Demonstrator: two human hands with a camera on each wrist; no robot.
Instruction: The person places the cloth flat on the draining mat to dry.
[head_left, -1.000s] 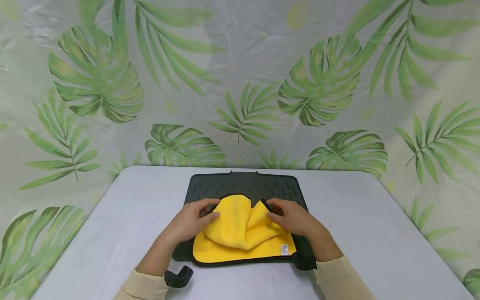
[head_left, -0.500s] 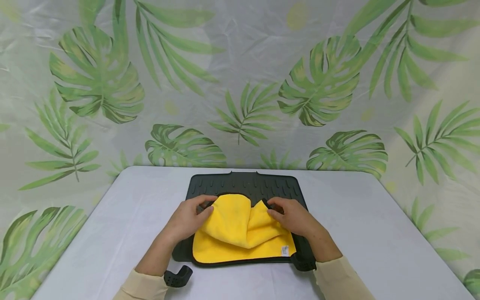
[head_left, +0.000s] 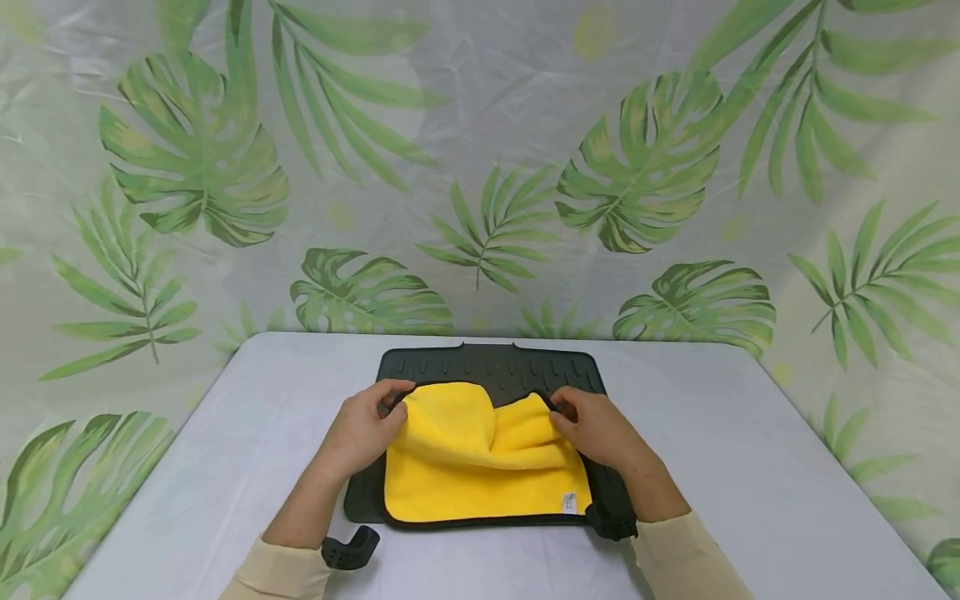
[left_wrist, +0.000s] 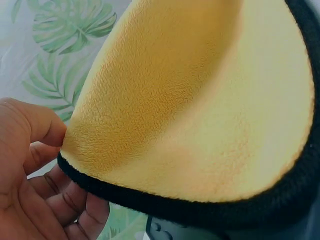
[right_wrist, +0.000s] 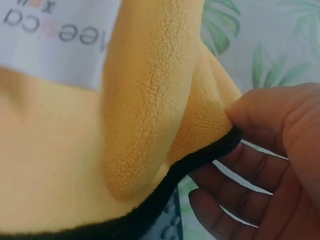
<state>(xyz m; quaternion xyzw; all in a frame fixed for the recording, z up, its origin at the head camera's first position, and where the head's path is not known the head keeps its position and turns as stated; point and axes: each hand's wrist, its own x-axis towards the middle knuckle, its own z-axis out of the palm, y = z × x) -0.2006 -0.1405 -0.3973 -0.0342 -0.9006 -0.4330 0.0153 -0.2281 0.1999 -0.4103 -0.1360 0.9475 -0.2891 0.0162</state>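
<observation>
Yellow cloth (head_left: 480, 467): fleecy, nubbly microfibre pile, matt, edged in black stitched binding; white woven label (head_left: 569, 501) at one corner. Black mat (head_left: 487, 367): rubbery, matt, ribbed. Surface (head_left: 750, 467): smooth, pale, dull. Backdrop (head_left: 480, 167): thin, creased printed sheet.

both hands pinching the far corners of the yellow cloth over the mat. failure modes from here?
1. The left hand and right hand each pinch only the black hem of the yellow cloth, so a corner could slip out.
2. A slack fold sags between the corners; it may settle as a crease.
3. The cloth lies on the loose black mat; pulling could drag the mat across the table.
</observation>
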